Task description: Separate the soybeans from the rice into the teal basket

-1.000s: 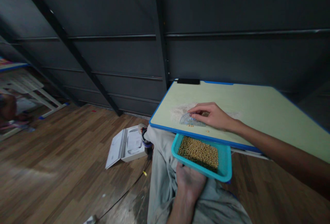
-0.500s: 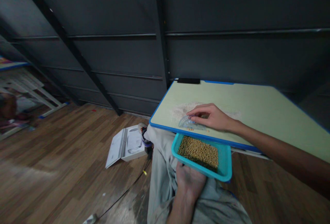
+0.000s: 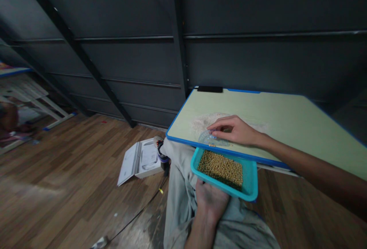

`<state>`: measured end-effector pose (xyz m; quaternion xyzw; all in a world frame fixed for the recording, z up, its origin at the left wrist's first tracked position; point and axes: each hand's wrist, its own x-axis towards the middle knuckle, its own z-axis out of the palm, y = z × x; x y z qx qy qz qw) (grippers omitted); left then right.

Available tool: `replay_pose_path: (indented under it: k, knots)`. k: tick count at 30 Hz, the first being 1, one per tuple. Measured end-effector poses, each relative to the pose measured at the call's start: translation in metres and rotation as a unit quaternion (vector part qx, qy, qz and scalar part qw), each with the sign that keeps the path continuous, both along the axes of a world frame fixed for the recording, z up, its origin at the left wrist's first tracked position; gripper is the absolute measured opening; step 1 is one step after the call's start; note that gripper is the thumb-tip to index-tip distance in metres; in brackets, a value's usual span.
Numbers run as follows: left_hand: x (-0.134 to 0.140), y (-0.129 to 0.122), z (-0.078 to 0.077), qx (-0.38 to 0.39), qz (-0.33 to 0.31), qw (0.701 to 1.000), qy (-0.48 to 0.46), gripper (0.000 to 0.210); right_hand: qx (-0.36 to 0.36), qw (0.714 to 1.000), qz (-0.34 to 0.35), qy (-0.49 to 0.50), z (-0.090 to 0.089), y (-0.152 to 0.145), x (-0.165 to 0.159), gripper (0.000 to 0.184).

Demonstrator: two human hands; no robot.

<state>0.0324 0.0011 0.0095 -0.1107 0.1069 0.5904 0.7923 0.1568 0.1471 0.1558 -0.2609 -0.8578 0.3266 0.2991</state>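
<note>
My left hand (image 3: 211,199) holds a turquoise plastic tray (image 3: 250,176) from beneath, its fingers hidden under it. Dried yellow beans (image 3: 220,168), which look like soybeans, fill much of the tray, just below the table's front edge. On the tabletop, my right hand (image 3: 236,130) pinches a clear semicircular protractor (image 3: 205,137) between thumb and fingers. The protractor lies flat, close to the edge above the tray. A few loose beans (image 3: 212,145) lie at the protractor's near side, by the blue rim.
Pale dust (image 3: 202,122) is spread over the cream table (image 3: 283,119) around the protractor. A black flat object (image 3: 210,89) sits at the back edge. An open white box (image 3: 147,157) and a cable (image 3: 143,210) are on the wooden floor. A dark panelled wall (image 3: 137,62) stands behind.
The loose beans and the protractor have shifted slightly toward the table's front edge. The tray and my left hand have stayed in place.
</note>
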Motion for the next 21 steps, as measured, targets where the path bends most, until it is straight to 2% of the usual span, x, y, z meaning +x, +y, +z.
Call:
replay_pose_path:
  k: [8,14,21]
  knots:
    - [0.000,0.001,-0.004,0.005,-0.001,1.000,-0.024,0.048,0.002,1.000,-0.002,-0.012,-0.004,0.002,-0.001,0.025]
    - [0.000,0.001,-0.004,0.012,-0.004,1.000,-0.018,0.048,0.086,0.993,-0.075,-0.001,-0.005,0.013,0.001,0.024]
    - [-0.002,0.000,-0.005,0.031,-0.013,0.999,-0.020,0.049,0.061,0.982,-0.173,0.041,0.004,0.031,0.013,0.022]
